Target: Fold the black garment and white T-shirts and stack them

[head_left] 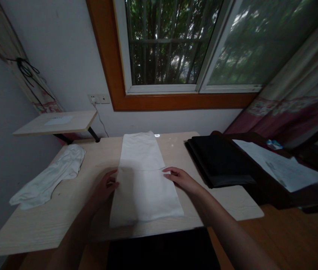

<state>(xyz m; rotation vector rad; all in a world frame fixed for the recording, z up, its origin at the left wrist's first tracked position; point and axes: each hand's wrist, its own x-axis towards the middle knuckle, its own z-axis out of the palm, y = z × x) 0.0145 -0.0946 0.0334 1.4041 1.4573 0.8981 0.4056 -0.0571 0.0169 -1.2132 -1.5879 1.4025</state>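
Observation:
A white cloth (144, 195), folded into a long rectangle, lies flat on the pale wooden table (97, 157) in front of me. A crosswise crease or fold edge runs over its middle. At its left edge is my left hand (108, 184), fingers loosely bent and apart, the thumb touching the cloth's border. My right hand (179, 178) is at the right end of the crease, with thumb and fingertips on the cloth's edge there. The undersides of both hands are hidden.
Another white cloth (54, 176) lies bunched at the table's left. A stack of black folded items (217, 161) sits at the right, beside papers (279, 165) on a dark surface. A small raised shelf (35, 125) stands at back left, below the window wall's socket (99, 99).

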